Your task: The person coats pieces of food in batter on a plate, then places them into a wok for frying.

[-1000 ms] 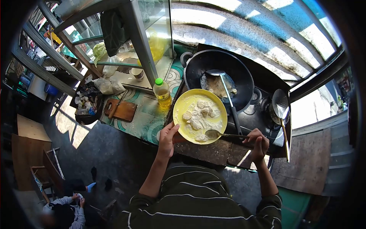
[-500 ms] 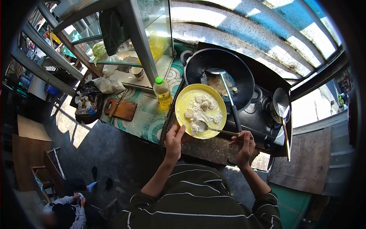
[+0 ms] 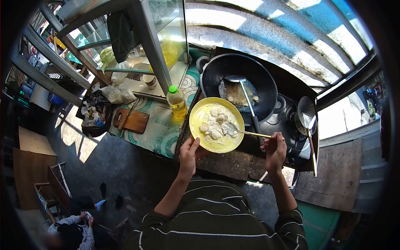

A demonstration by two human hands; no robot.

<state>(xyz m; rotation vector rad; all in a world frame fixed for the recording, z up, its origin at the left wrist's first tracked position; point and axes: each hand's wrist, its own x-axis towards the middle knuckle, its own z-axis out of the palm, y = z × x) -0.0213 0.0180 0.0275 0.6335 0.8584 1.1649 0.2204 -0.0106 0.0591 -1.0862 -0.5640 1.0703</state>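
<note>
My left hand [image 3: 189, 153] grips the near left rim of a yellow plate [image 3: 194, 127], thumb on top. Several whitish, flour-covered lumps [image 3: 215, 125] lie on the plate in white powder. Closed around the handle of a metal spoon [image 3: 250, 133], my right hand [image 3: 275, 150] is to the right of the plate. The spoon's bowl rests among the lumps. Just beyond the plate, a black wok [image 3: 262, 79] on the stove holds bubbling oil [image 3: 237, 98] with pale pieces in it. A spatula [image 3: 246, 96] leans in the wok, its dark handle towards me.
Left of the plate stands an oil bottle [image 3: 177, 102] with a green cap. A cutting board [image 3: 135, 121] with a knife lies farther left, near a glass cabinet [image 3: 158, 54]. A strainer [image 3: 307, 114] sits at the right of the stove. Another person [image 3: 79, 227] sits at lower left.
The spoon has moved right and away from me across the plate, and my right hand has shifted right. The plate has dropped slightly towards me.
</note>
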